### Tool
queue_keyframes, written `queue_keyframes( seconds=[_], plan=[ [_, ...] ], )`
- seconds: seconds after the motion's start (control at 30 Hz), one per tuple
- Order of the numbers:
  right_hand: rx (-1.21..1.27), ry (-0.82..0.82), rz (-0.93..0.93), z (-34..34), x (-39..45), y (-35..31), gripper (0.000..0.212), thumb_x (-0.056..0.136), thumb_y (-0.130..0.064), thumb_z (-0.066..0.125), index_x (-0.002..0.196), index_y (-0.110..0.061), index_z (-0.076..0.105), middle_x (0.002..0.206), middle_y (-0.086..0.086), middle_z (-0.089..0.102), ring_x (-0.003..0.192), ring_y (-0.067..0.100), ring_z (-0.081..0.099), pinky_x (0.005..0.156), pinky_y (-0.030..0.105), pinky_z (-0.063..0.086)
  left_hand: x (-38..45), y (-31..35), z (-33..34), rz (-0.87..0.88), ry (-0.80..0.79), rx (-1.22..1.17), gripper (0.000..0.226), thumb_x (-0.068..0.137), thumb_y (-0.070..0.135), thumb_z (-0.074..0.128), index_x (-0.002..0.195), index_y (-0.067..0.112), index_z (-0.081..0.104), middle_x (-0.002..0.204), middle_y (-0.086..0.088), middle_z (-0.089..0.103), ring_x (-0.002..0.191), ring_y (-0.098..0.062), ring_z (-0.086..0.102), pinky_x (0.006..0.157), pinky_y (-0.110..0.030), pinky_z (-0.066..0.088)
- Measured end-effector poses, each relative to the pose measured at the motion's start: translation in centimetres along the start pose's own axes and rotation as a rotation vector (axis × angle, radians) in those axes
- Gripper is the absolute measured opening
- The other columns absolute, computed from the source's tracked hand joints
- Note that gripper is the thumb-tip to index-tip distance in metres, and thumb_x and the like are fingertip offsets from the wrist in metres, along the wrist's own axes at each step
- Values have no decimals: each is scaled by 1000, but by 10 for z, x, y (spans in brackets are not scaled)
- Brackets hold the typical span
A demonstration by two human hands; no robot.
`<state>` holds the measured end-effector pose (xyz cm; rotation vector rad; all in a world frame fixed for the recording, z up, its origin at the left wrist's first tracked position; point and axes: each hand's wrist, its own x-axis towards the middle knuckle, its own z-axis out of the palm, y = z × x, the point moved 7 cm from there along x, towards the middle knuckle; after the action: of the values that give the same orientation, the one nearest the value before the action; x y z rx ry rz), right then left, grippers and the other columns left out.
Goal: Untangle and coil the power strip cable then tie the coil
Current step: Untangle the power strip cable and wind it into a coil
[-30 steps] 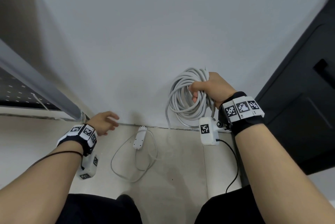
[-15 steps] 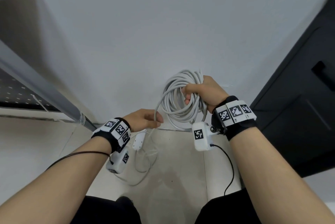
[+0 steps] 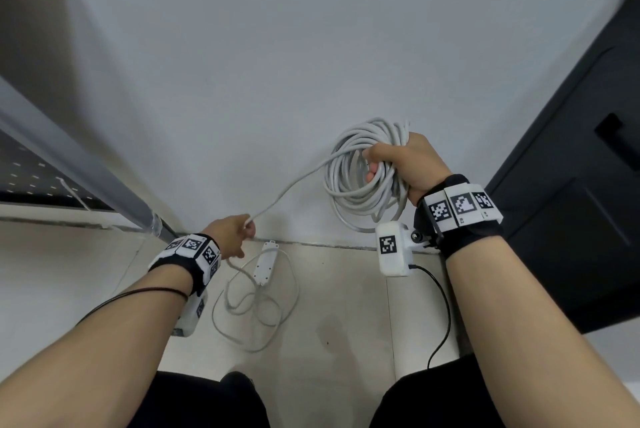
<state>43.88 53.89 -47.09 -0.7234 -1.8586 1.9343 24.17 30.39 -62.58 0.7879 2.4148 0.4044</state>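
My right hand (image 3: 405, 164) grips a coil of grey-white cable (image 3: 349, 185) of several loops, held up in front of the wall. One strand runs taut from the coil down and left to my left hand (image 3: 232, 235), which pinches it low near the floor edge. Below my left hand the cable falls to the floor in loose loops (image 3: 256, 309). The white power strip (image 3: 265, 263) lies on the floor among those loops, close to the wall.
A white wall (image 3: 277, 63) stands straight ahead. A dark cabinet (image 3: 581, 185) rises at the right, close to my right forearm. At the left a grey metal rail (image 3: 62, 153) slants down to the floor. My knees show at the bottom edge.
My left hand reached in to the coil, took a strand and has pulled it down and left, drawing it taut. My right hand kept its grip and rose slightly.
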Motion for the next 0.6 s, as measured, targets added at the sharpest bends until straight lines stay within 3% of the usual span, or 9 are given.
queue_keyframes(
  seconds=[0.07,0.13,0.23,0.33,0.4,0.5,0.57,0.6],
  plan=[
    [-9,21,6,0,1,0,16,77,-8,72,62,-3,67,55,13,64,48,25,63,46,26,49,-2,9,-11,47,88,-8,12,100,13,41,93,17,49,79,-9,60,58,-26,59,57,-38,54],
    [4,42,21,-1,4,1,18,81,-11,75,68,-1,67,58,12,66,49,23,64,48,27,51,-5,25,-17,107,97,76,3,102,19,41,100,22,41,74,-7,56,58,-23,53,51,-31,45],
    [-64,37,31,0,4,3,24,82,-18,77,67,-1,69,62,14,68,52,26,66,52,30,54,-12,58,-18,199,42,179,9,102,23,43,102,32,41,74,-4,57,64,-21,54,61,-32,46],
    [-179,18,46,3,3,9,27,82,-21,78,67,0,69,65,15,70,55,28,67,57,32,56,-26,96,-23,327,39,249,11,97,29,53,93,39,58,78,6,58,78,-19,57,76,-34,50],
    [-226,-4,57,8,2,12,24,82,-18,78,68,-1,69,63,13,71,53,24,68,55,28,54,-40,120,-28,443,30,180,12,93,26,62,89,36,68,75,16,58,80,-9,58,76,-28,48],
    [-357,-70,34,22,-1,15,22,81,-17,78,69,-2,69,59,7,71,50,16,67,49,21,50,-61,150,-36,575,-34,-56,15,90,18,68,84,31,73,66,27,64,73,12,58,70,-7,40],
    [-450,-105,16,33,-3,15,23,79,-19,80,74,0,68,64,8,72,56,17,69,50,28,52,-74,164,-42,622,-63,-220,21,89,16,69,81,35,73,76,28,70,82,12,63,76,-4,42],
    [-474,-131,6,39,-3,16,28,77,-21,82,82,4,68,74,15,74,67,25,72,60,37,58,-77,168,-45,644,-54,-292,22,89,15,70,81,35,74,82,21,73,88,7,65,83,-7,45]
  ],
)
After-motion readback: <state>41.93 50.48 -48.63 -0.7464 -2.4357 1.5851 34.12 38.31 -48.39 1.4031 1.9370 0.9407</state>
